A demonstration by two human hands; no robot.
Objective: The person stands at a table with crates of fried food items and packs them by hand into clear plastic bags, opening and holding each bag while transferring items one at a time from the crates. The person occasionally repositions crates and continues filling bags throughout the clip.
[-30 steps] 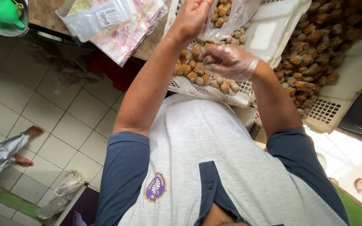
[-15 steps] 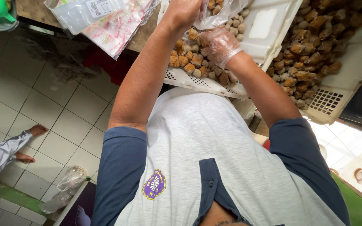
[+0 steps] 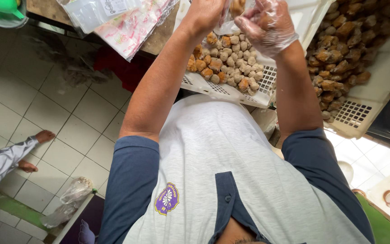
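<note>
both hands [image 3: 249, 18] cut off by the top edge — grip unclear

A brown table top [image 3: 154, 43] spans the upper frame. Printed plastic packets [image 3: 129, 25] lie at upper left; a white perforated tray [image 3: 224, 90] of brown lumps sits at upper centre, overhanging the edge.

Both hands [image 3: 244, 18] higher, closer together.
</note>
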